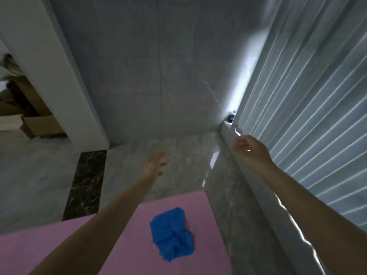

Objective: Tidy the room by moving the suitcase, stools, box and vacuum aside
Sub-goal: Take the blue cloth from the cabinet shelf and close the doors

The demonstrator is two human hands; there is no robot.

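Note:
Both of my arms reach forward over the floor. My left hand (156, 163) hangs in mid-air above the grey tiles with loose fingers and holds nothing. My right hand (248, 148) is out by the low ledge (228, 130) under the curtain, fingers relaxed and empty; the frame is blurred. Brown cardboard boxes (37, 126) lie beyond the white door frame at the left. No suitcase, stool or vacuum shows in the head view.
A pink mat (123, 245) covers the floor below me with a crumpled blue cloth (171, 233) on it. A pleated pale curtain (309, 96) fills the right side. A white door frame (59, 80) stands at left, a dark marble threshold strip (85, 183) below it.

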